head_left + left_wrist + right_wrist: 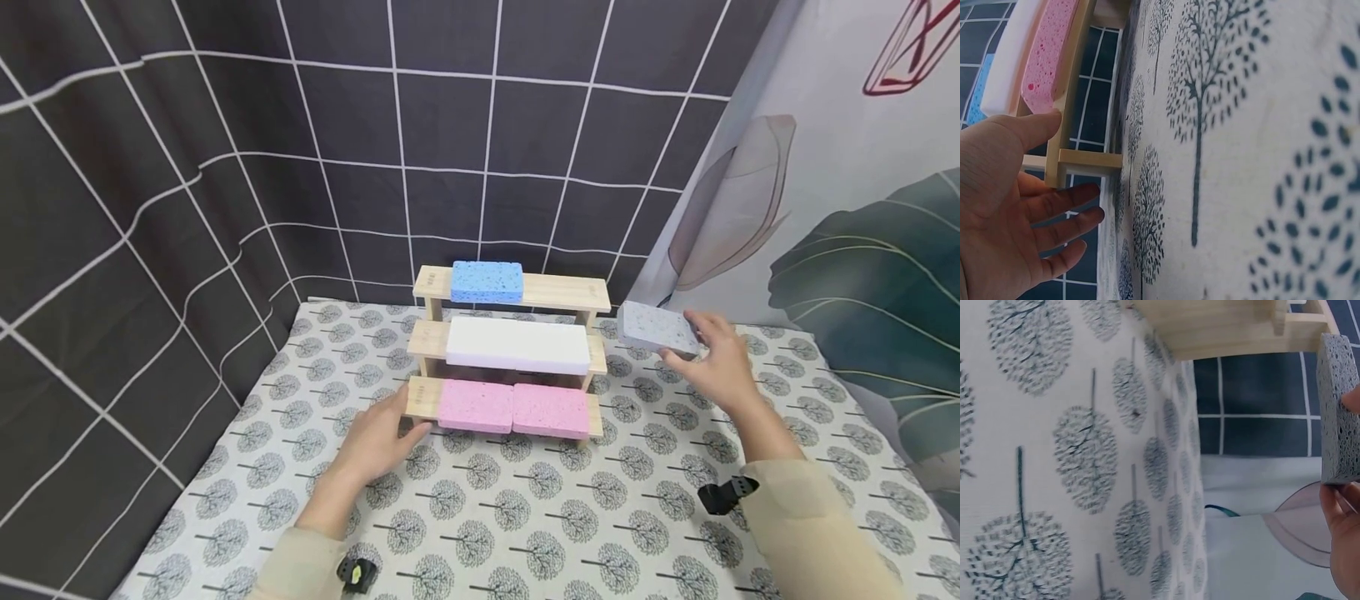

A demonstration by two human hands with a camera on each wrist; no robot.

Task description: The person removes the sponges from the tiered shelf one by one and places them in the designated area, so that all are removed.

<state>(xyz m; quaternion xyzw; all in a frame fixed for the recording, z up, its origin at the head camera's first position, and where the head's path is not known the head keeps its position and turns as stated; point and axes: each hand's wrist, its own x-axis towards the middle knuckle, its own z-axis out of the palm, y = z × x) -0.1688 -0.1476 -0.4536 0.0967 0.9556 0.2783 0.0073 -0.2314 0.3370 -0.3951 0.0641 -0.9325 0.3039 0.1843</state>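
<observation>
A light grey-blue sponge (pixel 654 326) is held by my right hand (pixel 718 360), thumb and fingers on its edges, just right of a three-step wooden rack (pixel 566 291). In the right wrist view the speckled sponge (pixel 1339 415) is pinched at the right edge. My left hand (pixel 378 437) holds the left end of the rack's lowest step. The left wrist view puts the thumb (pixel 1041 127) on the board's front edge, other fingers behind and below it. Two pink sponges (pixel 476 406) fill most of that step, white blocks (pixel 517 344) the middle one. A blue sponge (pixel 487 282) sits on top, left of centre.
A tree-print cloth (pixel 480 500) covers the table. Behind the rack hangs a dark curtain with a white grid (pixel 442 117), which also runs along the left. A pale curtain with a leaf pattern (pixel 847 275) hangs on the right.
</observation>
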